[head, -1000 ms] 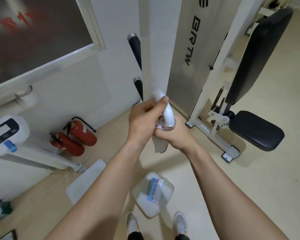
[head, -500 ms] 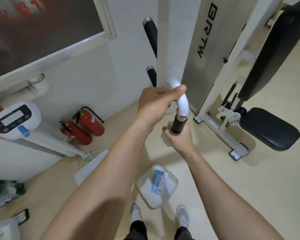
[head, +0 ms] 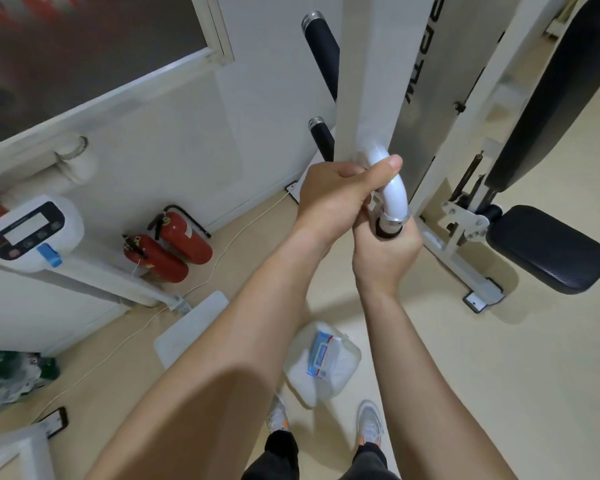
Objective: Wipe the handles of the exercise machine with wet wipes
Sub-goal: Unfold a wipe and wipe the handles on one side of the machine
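Extinguishers (head: 168, 252) are seen by the wall, then the left hand (head: 333, 199), fingers closed around the white bend of the handle (head: 394, 194), and the right hand (head: 387, 256) closed on its black grip, no wipe visible, so parts could be left unwiped if the hidden wipe slips.

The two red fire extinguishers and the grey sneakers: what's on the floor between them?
In the head view, a white cord and a flat white platform lie between the red fire extinguishers and grey sneakers.
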### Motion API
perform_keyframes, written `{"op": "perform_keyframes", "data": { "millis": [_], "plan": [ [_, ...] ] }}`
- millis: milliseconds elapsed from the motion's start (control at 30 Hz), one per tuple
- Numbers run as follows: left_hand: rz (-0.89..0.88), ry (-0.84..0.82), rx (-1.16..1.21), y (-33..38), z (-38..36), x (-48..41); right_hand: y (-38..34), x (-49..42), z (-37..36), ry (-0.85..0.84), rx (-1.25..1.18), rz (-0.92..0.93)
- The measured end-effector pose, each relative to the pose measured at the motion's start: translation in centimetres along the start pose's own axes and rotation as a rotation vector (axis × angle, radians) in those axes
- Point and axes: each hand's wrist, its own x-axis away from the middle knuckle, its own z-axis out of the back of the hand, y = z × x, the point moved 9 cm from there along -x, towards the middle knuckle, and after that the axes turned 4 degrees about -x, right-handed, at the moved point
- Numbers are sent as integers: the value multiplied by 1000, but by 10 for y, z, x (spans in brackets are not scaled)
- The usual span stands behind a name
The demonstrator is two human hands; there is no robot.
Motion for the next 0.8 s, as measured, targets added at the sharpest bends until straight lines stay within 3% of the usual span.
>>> {"op": "perform_keyframes", "data": {
  "millis": [167,233,467,600,667,800],
  "plan": [
    [4,35,-33,-1,20,-3,1,14,-24,-536,23,-18],
    [1,25,-39,-3,23,-1,13,15,-24,-668,30,-34],
    [-7,6,-6,-10,16,4,22,11,-21,-471,38,-92],
    [-36,-11,15,-6,15,1,-3,-2,-42,-837,-6,-175],
    [-46,-24,12,-6,13,-1,-7,-4,-44,-910,-46,-203],
    [-34,-23,21,-7,13,-6,24,-3,-29,-502,3,-114]
  ]
}}
